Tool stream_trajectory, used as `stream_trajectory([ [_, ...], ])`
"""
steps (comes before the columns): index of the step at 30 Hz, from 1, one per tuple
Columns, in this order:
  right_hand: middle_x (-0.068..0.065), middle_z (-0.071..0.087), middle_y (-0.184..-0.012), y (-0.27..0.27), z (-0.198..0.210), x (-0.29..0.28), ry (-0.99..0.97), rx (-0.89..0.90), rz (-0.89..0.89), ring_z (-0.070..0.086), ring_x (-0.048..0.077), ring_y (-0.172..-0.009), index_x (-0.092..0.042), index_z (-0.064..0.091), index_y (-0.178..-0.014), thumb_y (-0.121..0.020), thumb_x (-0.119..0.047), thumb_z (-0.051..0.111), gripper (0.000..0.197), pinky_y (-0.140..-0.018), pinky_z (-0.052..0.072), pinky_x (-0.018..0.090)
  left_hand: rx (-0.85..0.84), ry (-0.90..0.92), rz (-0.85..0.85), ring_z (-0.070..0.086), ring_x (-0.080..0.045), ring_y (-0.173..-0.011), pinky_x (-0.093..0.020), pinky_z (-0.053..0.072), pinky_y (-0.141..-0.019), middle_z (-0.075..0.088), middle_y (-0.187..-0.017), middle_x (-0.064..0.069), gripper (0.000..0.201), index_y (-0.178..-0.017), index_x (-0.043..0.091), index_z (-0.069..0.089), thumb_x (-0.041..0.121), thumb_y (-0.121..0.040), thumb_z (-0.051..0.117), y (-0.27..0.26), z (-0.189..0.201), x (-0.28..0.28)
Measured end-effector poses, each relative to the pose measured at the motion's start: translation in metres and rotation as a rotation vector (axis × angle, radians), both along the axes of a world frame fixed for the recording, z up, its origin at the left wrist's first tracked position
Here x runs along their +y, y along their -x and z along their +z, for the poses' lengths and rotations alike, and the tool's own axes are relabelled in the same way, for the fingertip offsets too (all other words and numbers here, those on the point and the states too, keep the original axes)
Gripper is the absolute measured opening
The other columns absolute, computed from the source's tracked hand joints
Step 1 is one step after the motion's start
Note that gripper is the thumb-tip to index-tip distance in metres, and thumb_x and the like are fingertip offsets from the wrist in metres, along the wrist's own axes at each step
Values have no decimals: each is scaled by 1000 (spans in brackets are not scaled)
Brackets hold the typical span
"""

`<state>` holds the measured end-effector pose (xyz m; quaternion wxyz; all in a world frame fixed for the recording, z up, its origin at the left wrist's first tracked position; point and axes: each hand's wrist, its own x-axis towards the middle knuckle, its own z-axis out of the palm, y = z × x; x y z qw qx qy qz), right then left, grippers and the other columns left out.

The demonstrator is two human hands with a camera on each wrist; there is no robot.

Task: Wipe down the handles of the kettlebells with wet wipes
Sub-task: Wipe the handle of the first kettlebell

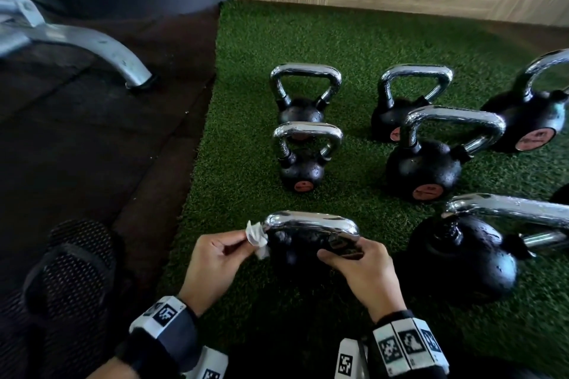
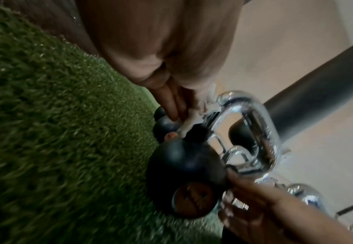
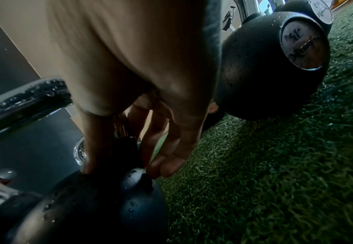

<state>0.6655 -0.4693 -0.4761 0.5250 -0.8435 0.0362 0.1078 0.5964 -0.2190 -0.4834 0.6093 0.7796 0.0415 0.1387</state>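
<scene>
The nearest black kettlebell (image 1: 295,251) stands on green turf, its chrome handle (image 1: 311,221) wet with droplets. My left hand (image 1: 215,258) pinches a crumpled white wet wipe (image 1: 257,237) against the handle's left corner; in the left wrist view the wipe (image 2: 192,118) sits between my fingertips and the chrome handle (image 2: 253,115). My right hand (image 1: 354,264) curls round the right leg of the handle, where it meets the ball. In the right wrist view its fingers (image 3: 167,155) lie on the ball (image 3: 100,206).
Several more kettlebells stand on the turf (image 1: 246,101): two small ones (image 1: 303,160) straight ahead, bigger ones (image 1: 431,163) to the right, one large (image 1: 468,255) close to my right hand. A dark rubber floor (image 1: 92,132), a machine's metal foot (image 1: 123,55) and my shoe (image 1: 70,271) lie left.
</scene>
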Motion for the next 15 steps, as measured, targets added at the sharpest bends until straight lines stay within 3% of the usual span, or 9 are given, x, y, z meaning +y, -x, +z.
stream_trajectory([
  [6, -22, 77, -81, 3, 2, 0, -3, -9, 8, 69, -10, -76, -33, 79, -92, -64, -42, 93, 33, -77, 55, 17, 35, -15, 8, 75, -6, -98, -18, 54, -91, 81, -94, 11, 11, -82, 30, 84, 40, -84, 79, 5, -13, -4],
  [9, -21, 77, -83, 5, 3, -5, 15, -2, 28, 70, -8, -77, -33, 78, -92, -60, -43, 95, 37, -72, 51, 12, 49, -48, 73, 74, -3, -81, -16, 53, -73, 80, -86, 11, 5, -81, 37, 83, 33, -81, 82, 2, -10, -4],
  [11, -22, 76, -80, 7, 4, -11, 49, -19, 68, 69, -7, -75, -34, 77, -85, -58, -38, 96, 33, -69, 49, 11, 59, -93, 105, 59, 1, -60, -20, 45, -55, 79, -77, 5, 10, -83, 43, 82, 32, -82, 82, -5, -9, -4],
  [12, -22, 75, -78, 7, 4, -14, 61, -38, 91, 69, -7, -73, -33, 76, -81, -59, -34, 96, 30, -66, 48, 10, 65, -107, 116, 53, 2, -56, -20, 41, -52, 79, -75, 4, 13, -85, 46, 81, 33, -82, 82, -9, -6, -4],
  [13, -22, 74, -78, 9, 5, -17, 69, -57, 121, 69, -7, -73, -32, 75, -77, -61, -29, 96, 26, -64, 46, 8, 76, -107, 124, 53, 0, -57, -22, 43, -53, 79, -76, 2, 15, -86, 48, 80, 34, -82, 82, -15, -3, -5],
  [15, -20, 74, -79, 12, 6, -21, 85, -96, 194, 68, -5, -75, -31, 75, -75, -65, -21, 94, 23, -66, 44, 7, 110, -93, 135, 65, -8, -68, -38, 52, -63, 80, -82, 0, 14, -85, 47, 80, 34, -82, 83, -28, 6, -9],
])
